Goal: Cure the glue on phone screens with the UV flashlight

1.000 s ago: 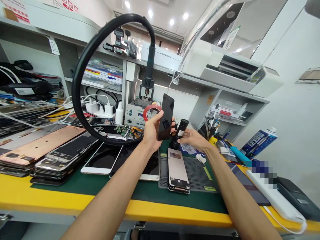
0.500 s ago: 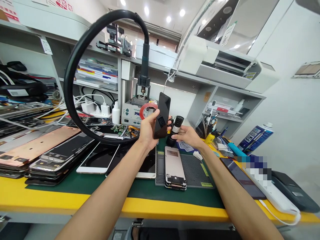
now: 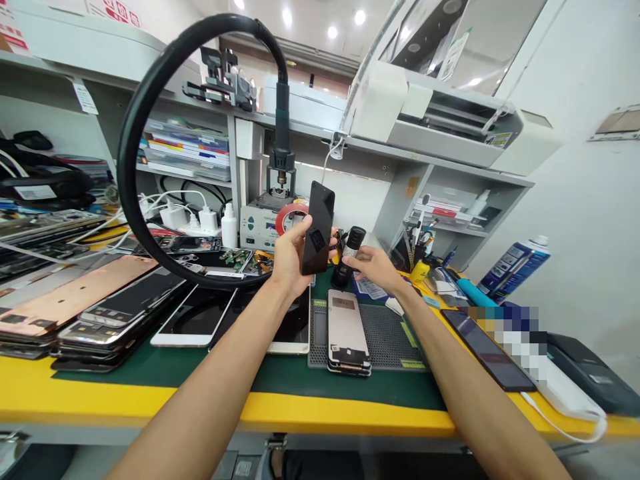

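In my left hand [image 3: 291, 257] is a dark, glossy smartphone [image 3: 320, 223], tilted upright with its black face towards me. My left thumb lies along its edge and fingertips show at the far side. Close by on the right, my right hand [image 3: 375, 267] has its thumb and fingers on a black flashlight [image 3: 344, 270] with a pale label. The flashlight leans slightly. Below it, a stack of phone screens [image 3: 347, 327] lies pale side up on a grey perforated mat [image 3: 387, 333].
A thick black hose [image 3: 131, 193] loops up in front on the left. Several phone screens [image 3: 113, 297] are piled on the left. White-edged phones [image 3: 197, 320] lie beside them. At right stand a spray can [image 3: 515, 267] and a dark phone [image 3: 485, 350].
The view has shifted slightly. Both hands keep nearly the same pose, my left still with the smartphone and my right still at the flashlight.
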Tool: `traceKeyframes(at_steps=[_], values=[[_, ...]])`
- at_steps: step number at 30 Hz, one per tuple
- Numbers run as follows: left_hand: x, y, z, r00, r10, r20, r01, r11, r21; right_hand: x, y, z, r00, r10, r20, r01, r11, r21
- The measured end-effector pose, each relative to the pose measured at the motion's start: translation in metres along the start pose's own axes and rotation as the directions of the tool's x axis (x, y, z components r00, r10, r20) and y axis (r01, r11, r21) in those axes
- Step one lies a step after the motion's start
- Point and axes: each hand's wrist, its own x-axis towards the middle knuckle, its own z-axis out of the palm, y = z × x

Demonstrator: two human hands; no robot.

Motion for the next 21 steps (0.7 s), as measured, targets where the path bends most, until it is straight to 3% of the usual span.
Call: traceKeyframes(at_steps=[5,9,13,21], values=[[-0.001,0.001,0.001,1.000,0.006,0.008,-0.006,1.000,-0.001,0.002,0.000,0.001,0.988,0.064,-0.142,-0.060,0.998,0.037],[0.000,0.002,0.001,1.000,0.014,0.017,-0.014,1.000,-0.020,0.004,-0.002,-0.011,0.961,0.124,-0.247,-0.088,0.985,0.151],[0.000,0.001,-0.001,1.000,0.005,-0.004,-0.005,1.000,-0.020,0.003,0.003,-0.018,0.957,0.156,-0.243,-0.106,0.972,0.207],[-0.001,0.002,0.001,1.000,-0.003,0.023,0.004,0.999,-0.052,0.002,0.006,0.004,0.976,0.059,-0.210,-0.054,0.998,0.032]])
